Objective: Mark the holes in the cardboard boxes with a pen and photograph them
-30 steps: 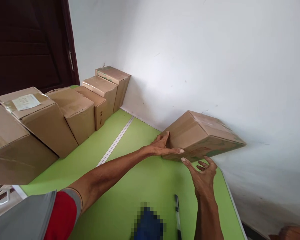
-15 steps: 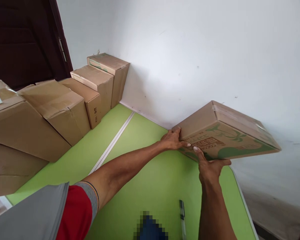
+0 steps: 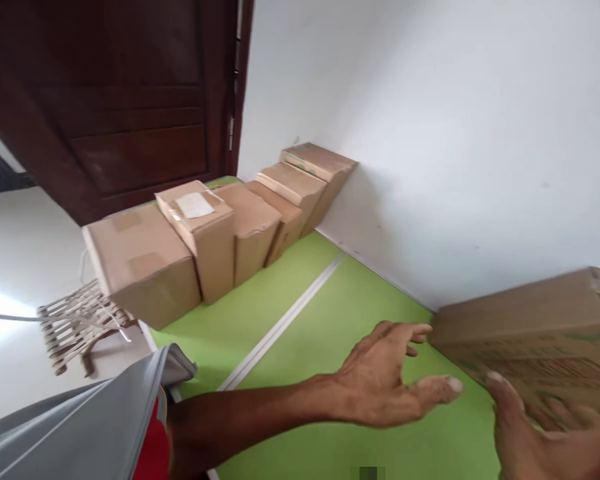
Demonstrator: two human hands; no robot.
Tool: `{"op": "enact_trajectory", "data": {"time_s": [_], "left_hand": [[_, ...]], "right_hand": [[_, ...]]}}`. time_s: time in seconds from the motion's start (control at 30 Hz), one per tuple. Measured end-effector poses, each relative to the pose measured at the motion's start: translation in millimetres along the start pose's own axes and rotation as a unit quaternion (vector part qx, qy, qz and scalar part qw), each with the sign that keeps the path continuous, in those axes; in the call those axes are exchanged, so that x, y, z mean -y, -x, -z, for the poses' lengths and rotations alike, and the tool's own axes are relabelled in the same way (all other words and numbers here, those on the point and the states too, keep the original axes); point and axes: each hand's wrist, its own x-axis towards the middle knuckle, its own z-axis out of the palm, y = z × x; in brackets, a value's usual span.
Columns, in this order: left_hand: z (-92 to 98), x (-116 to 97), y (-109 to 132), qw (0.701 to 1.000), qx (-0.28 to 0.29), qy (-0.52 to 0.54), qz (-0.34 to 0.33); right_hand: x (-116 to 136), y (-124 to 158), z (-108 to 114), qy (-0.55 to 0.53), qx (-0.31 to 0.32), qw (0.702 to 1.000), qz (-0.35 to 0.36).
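Observation:
A brown cardboard box with printed lettering and green marks rests against the wall on the right part of the green tabletop. To its left my left hand is held over the tabletop, fingers and thumb apart, with nothing in it. My right hand is in front of the box's printed face, thumb raised and fingers spread; whether it touches the cardboard I cannot tell. The right end of the box runs out of view.
A row of several cardboard boxes lines the tabletop's left side, one bearing a white label. Behind them is a dark red door. A slatted wooden item with a cord lies low at the left. A white wall borders the tabletop.
My left hand has let go of the box and drawn back from it. The box has come down to the tabletop, and my right hand's grip has loosened. The view has swung left.

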Motion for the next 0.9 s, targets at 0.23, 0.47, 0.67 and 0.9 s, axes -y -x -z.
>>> {"op": "enact_trajectory", "data": {"time_s": [0.23,0.47,0.67,0.9], "left_hand": [[114.2,-77,140,0.875,-0.284,-0.172,-0.352],[242.2,-71,196,0.63,-0.627,-0.363,-0.28],[285.3,-32,215,0.822,-0.52,-0.229,-0.03],[227.8,-45,265,0.882,-0.356,-0.291,-0.103]], "right_hand": [[108,136,-109,0.045,0.228,0.972,-0.016],[138,246,-204,-0.074,0.405,0.911,-0.016],[141,275,-249,-0.125,0.407,0.905,0.003],[121,284,-207,-0.164,0.384,0.905,-0.083]]}}
